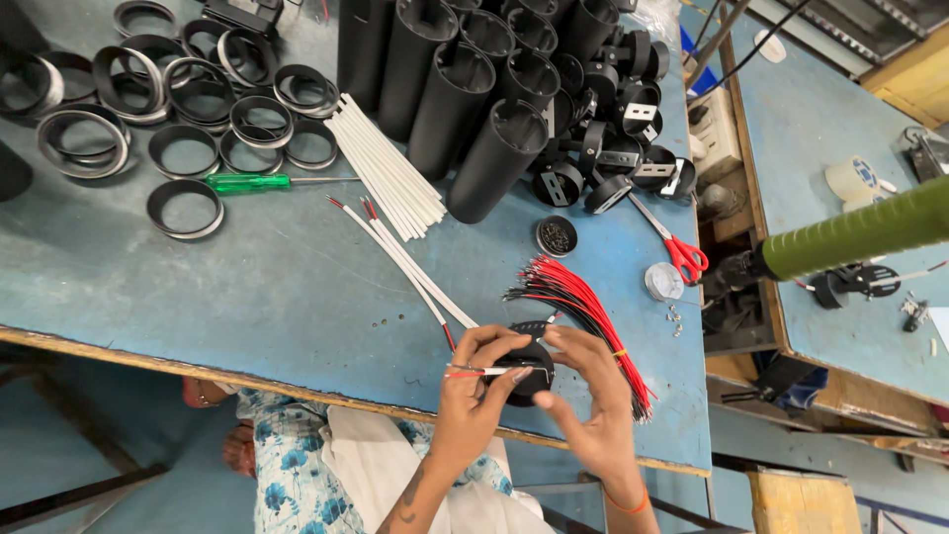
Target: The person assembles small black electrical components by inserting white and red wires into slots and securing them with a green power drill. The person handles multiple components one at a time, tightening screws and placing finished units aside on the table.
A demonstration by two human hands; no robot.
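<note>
At the near edge of the blue table (247, 287), a round black part (529, 361) is gripped between the closed fingers of the left hand (474, 391) and the right hand (583, 396), and a thin red-and-white wire (479, 372) is pinched against it by the left fingers. Just beyond, a bundle of red and black wires (583, 297) is laid. Farther off, white sleeved wires (390, 168), red-handled scissors (677, 247), a green screwdriver (247, 182), black rings (185, 208) and black tubes (494, 158) are seen.

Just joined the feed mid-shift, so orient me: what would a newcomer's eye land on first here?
At the near edge of the blue table, the left hand and right hand hold a small round black part with a white sleeved wire. Right beside them fans a bundle of red and black wires; black tubes and black rings crowd the far side.
</note>
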